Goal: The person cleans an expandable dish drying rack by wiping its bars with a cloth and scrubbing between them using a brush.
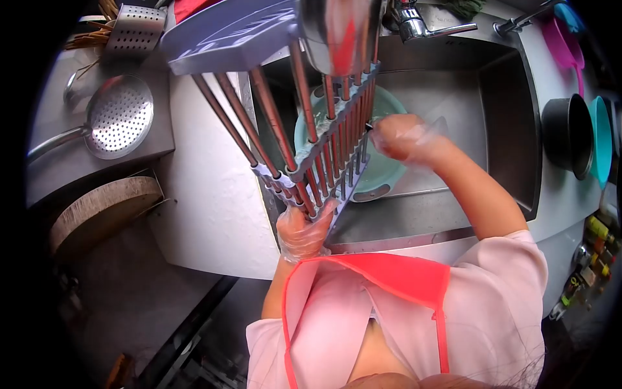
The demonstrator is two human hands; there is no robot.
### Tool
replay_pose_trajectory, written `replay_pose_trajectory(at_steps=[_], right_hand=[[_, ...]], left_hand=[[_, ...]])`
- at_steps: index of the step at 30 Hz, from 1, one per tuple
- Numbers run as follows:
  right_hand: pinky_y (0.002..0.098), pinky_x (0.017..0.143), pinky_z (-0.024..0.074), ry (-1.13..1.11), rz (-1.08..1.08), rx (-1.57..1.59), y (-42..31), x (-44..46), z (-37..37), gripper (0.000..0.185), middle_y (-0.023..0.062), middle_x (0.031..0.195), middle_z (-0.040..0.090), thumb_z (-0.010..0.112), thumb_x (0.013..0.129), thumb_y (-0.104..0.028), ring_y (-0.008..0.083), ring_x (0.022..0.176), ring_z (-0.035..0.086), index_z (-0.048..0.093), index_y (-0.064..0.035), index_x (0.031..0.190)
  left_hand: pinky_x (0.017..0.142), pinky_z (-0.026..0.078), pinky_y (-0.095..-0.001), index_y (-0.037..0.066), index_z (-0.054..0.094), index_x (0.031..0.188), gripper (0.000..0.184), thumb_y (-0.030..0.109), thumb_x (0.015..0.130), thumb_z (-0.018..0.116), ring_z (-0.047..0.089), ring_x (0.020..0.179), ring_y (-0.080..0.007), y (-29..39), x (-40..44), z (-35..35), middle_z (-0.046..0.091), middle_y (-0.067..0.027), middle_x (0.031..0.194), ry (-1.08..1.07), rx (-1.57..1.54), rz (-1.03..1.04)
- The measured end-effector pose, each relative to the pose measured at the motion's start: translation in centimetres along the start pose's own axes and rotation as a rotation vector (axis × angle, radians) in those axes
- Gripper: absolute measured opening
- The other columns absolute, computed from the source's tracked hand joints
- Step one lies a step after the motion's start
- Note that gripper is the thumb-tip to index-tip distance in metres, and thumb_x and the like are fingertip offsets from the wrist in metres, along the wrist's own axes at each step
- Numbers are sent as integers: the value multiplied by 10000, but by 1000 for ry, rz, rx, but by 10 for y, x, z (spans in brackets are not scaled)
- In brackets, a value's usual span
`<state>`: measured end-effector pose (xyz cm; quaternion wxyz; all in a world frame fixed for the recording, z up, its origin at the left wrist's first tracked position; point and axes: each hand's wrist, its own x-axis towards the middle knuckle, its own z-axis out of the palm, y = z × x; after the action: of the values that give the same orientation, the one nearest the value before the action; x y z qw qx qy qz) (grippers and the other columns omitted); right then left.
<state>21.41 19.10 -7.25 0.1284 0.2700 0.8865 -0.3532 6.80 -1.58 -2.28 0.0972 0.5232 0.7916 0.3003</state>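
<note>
A rack of brown metal tubes point(272, 120) with pale lilac plastic parts is held up, tilted, over the left part of the sink. My left hand point(303, 232), in a clear plastic glove, is wrapped round the rack's lower end. On the rack's right side, my right hand point(396, 137), also gloved and slightly blurred, is closed on a small dark thing I cannot make out. Beneath the rack a pale green basin point(391, 104) of water sits in the steel sink point(447, 117), partly hidden by the tubes.
The faucet point(414, 26) stands at the sink's back edge. On the left are a perforated skimmer point(120, 117), a steel utensil holder point(135, 29) and a round wooden board point(103, 211). A black pot point(567, 136) and a pink dipper point(562, 42) stand on the right.
</note>
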Motion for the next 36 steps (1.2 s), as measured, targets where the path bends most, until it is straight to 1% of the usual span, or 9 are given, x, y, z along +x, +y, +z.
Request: replay_pose_trajectory(at_steps=[3,7,9,18,22,25,30,34,36], right_hand=[[462,642,439,30,30,49,4,-8,7,267,203,718,588,461,880,-246,395,692,565,583,-30,780],[415,665,451,-80,146,65,1,-48,-27,239,209,759,601,482,814,-207,364,737,585,606,-7,774],[404,687,442,-205,338,177,-1,-60,-40,269,197,763,599,464,868,-240,347,733,583,597,-8,843],[279,686,401,144,317,581,2,-81,-38,311,56,777,516,475,883,-59,132,733,473,528,-22,1187],[263,707,404,86,425,644,-11,-85,-49,313,64,811,539,477,880,-38,140,753,485,536,-31,1187],[278,709,422,211,252,645,-9,-75,-36,286,98,858,594,486,881,-71,187,768,540,562,-50,1156],[345,729,436,181,135,213,3,-32,-24,219,180,905,618,502,858,-162,324,821,582,613,-47,1008],[345,717,437,162,157,217,-19,-12,-35,206,180,884,618,506,836,-146,321,806,589,615,-36,972],[342,685,435,112,124,256,-15,-12,-38,189,175,834,613,507,818,-121,304,758,584,606,-11,935]], left_hand=[[464,421,-302,43,562,777,286,188,674,786,558,516,-143,-2,0,-2,567,-36,643,19,-254,-370],[415,398,-259,37,564,809,274,151,685,780,526,488,-87,-15,-7,-3,556,-13,660,72,-184,-113],[512,442,-335,63,561,795,276,165,658,778,578,567,-301,-17,-12,-3,591,-110,683,43,-311,-421],[505,443,-344,64,538,770,302,169,637,788,569,574,-319,-18,-25,-8,580,-108,677,115,-270,-348],[511,446,-355,70,546,794,293,160,648,784,579,588,-317,-15,-23,-11,594,-111,697,84,-318,-505],[483,436,-339,77,541,784,289,161,656,786,571,534,-266,-25,-25,-4,573,-97,646,121,-263,-348],[479,437,-330,71,542,788,271,138,668,776,565,522,-237,-9,-18,-11,575,-85,642,58,-310,-484],[501,449,-335,58,548,805,244,98,678,753,570,553,-263,-4,-12,-14,603,-93,690,1,-449,-667],[503,449,-331,55,548,802,242,94,679,752,569,548,-258,-17,-17,-4,600,-90,683,77,-386,-530]])
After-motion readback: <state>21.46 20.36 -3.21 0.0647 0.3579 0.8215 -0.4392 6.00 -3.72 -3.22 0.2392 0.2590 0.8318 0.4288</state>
